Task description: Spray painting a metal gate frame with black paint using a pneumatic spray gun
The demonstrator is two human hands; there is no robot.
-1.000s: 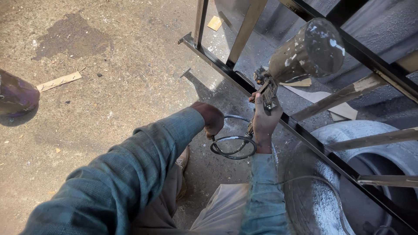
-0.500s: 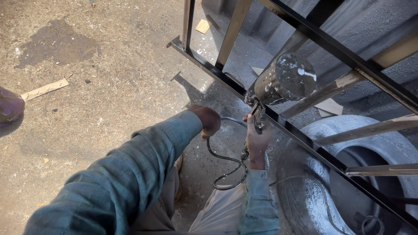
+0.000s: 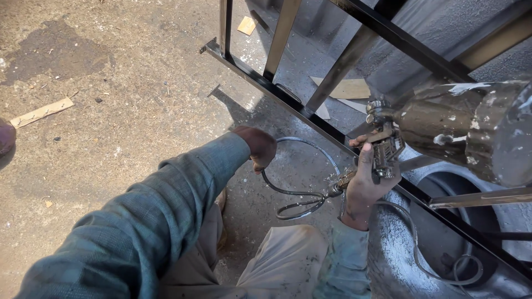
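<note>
My right hand (image 3: pixel 363 185) grips the handle of a paint spray gun (image 3: pixel 385 147) with a big paint-spattered metal cup (image 3: pixel 476 130) on top, held close to the camera at the right. A dark air hose (image 3: pixel 299 194) runs from the gun's base and loops over the ground. My left hand (image 3: pixel 257 147) is closed around that hose further along, low over the concrete. The gun sits against a black-painted metal bar frame (image 3: pixel 277 91) that runs diagonally across the view.
A large grey tyre (image 3: pixel 443 243) lies at the lower right under the frame. Wood scraps (image 3: pixel 39 113) and a board (image 3: pixel 346 88) lie on the stained concrete floor (image 3: pixel 122 94). A dark rounded object (image 3: pixel 5 137) shows at the left edge.
The view has shifted, so the spray gun and cup now appear larger and further right. My left hand has slid along the hose; the loop lies lower on the ground.
</note>
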